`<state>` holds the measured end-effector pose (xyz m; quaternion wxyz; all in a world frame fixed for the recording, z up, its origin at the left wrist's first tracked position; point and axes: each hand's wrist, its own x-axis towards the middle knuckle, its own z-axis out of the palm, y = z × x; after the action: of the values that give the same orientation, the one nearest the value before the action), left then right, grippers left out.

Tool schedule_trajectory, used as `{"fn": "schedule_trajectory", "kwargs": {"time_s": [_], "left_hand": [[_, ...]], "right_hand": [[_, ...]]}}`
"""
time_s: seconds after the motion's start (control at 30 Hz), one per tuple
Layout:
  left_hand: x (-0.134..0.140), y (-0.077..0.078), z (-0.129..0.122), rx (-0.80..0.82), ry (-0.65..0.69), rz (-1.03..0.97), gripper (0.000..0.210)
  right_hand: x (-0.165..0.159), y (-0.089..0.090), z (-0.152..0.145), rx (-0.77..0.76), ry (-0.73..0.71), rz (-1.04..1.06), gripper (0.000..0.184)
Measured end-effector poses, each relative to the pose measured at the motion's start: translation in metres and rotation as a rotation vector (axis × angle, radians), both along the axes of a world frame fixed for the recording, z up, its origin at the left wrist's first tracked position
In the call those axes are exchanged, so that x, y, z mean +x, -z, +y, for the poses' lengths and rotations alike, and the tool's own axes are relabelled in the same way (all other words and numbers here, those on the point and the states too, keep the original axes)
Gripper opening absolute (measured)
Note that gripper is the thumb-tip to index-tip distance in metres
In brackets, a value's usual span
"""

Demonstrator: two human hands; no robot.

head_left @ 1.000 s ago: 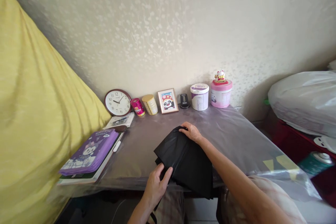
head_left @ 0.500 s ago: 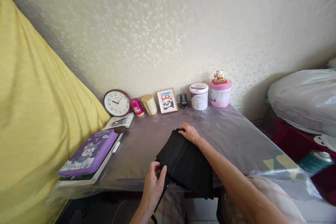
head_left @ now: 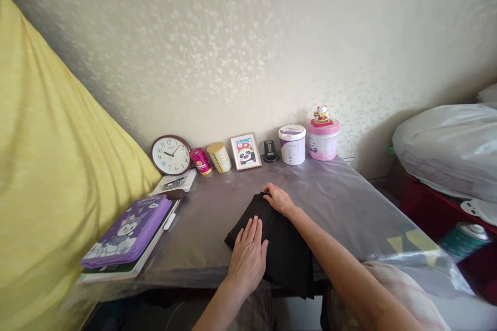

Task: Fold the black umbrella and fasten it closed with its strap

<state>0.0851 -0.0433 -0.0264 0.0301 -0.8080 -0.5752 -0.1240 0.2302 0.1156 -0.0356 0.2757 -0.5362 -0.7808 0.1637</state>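
Note:
A folded piece of black fabric [head_left: 289, 253] lies at the front edge of the table, its lower part hanging over. I cannot tell what kind of article it is. My left hand [head_left: 249, 254] rests flat on its left half, fingers stretched out and close together. At the far top edge my right hand [head_left: 278, 199] has its fingers curled over the fabric, gripping it. The forearms cover part of the black layers.
On the plastic-covered table [head_left: 209, 217], a purple pouch [head_left: 126, 232] lies on books at left. Along the wall stand a clock [head_left: 171, 155], a pink can [head_left: 201, 161], a yellow-lidded can [head_left: 219, 158], a picture frame [head_left: 246, 151] and two tubs [head_left: 292, 147].
My left hand has moved from the fabric's lower left corner, where its fingers were curled, up onto its surface and flattened. The right hand stays at the top edge.

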Motion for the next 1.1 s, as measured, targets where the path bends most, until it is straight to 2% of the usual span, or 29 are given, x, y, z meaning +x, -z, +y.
{"fn": "schedule_trajectory", "kwargs": {"time_s": [0.1,0.23,0.37,0.43,0.5,0.57,0.63,0.7,0.8,0.9,1.1], "left_hand": [[-0.008,0.012,-0.003,-0.027,-0.038,0.005,0.051],[-0.021,0.019,-0.014,-0.064,-0.076,-0.037,0.052],[-0.025,0.022,-0.02,-0.093,-0.106,-0.091,0.052],[-0.024,0.024,-0.021,-0.094,-0.109,-0.104,0.052],[-0.024,0.027,-0.021,-0.073,-0.112,-0.112,0.051],[-0.023,0.028,-0.02,-0.053,-0.115,-0.113,0.051],[-0.023,0.029,-0.02,-0.051,-0.116,-0.109,0.051],[-0.022,0.029,-0.021,-0.06,-0.122,-0.107,0.051],[-0.022,0.028,-0.023,-0.081,-0.131,-0.117,0.051],[-0.024,0.028,-0.025,-0.091,-0.13,-0.145,0.052],[-0.026,0.03,-0.026,-0.121,-0.117,-0.207,0.053]], "right_hand": [[-0.001,0.001,0.0,0.012,-0.001,-0.001,0.01],[0.0,0.001,0.0,0.039,0.003,0.01,0.011],[0.004,-0.011,-0.007,0.083,0.021,0.013,0.014],[0.005,-0.021,-0.016,0.166,-0.002,-0.009,0.012],[0.005,-0.029,-0.03,0.274,-0.117,-0.042,0.016],[0.004,-0.032,-0.046,0.341,-0.324,-0.075,0.022],[0.001,-0.029,-0.059,0.344,-0.508,-0.102,0.024],[-0.001,-0.022,-0.064,0.342,-0.577,-0.139,0.025],[-0.003,-0.013,-0.058,0.335,-0.522,-0.211,0.027],[-0.002,-0.012,-0.042,0.281,-0.415,-0.275,0.027],[0.003,-0.019,-0.019,0.016,-0.144,-0.265,0.026]]}}
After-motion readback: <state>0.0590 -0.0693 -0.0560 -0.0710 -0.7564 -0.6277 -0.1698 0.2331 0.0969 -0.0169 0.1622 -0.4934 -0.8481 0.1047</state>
